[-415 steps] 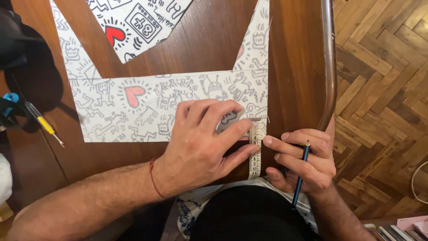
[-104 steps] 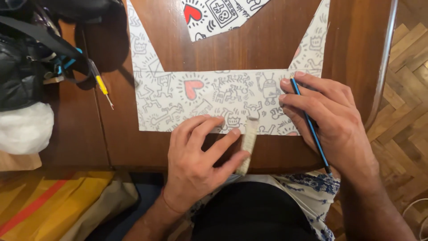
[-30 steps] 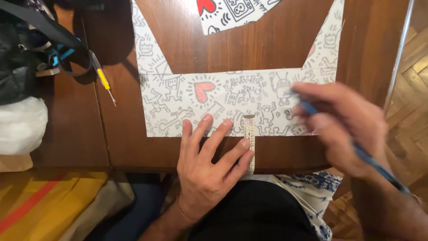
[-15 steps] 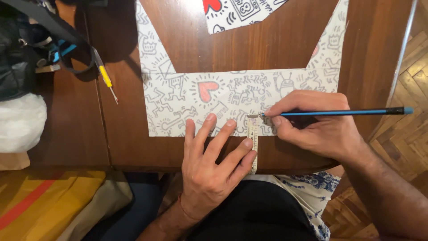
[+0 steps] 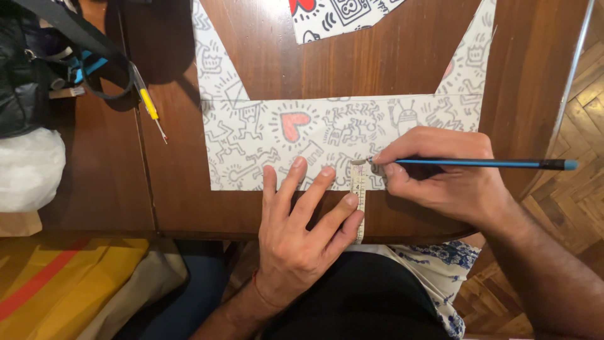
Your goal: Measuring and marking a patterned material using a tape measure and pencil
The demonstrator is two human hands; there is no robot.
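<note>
pinning the tape measure (image 5: 358,201) flat on the patterned paper (image 5: 327,141), left hand (image 5: 302,230) lies spread; right hand (image 5: 440,173) grips the pencil (image 5: 478,164), tip at the tape's end; advise a firm hold and light mark.

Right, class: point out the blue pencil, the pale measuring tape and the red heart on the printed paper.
blue pencil (image 5: 478,164), head view, middle of its shaft.
pale measuring tape (image 5: 358,182), head view, upper stretch on the paper.
red heart (image 5: 294,124), head view, its centre.
</note>
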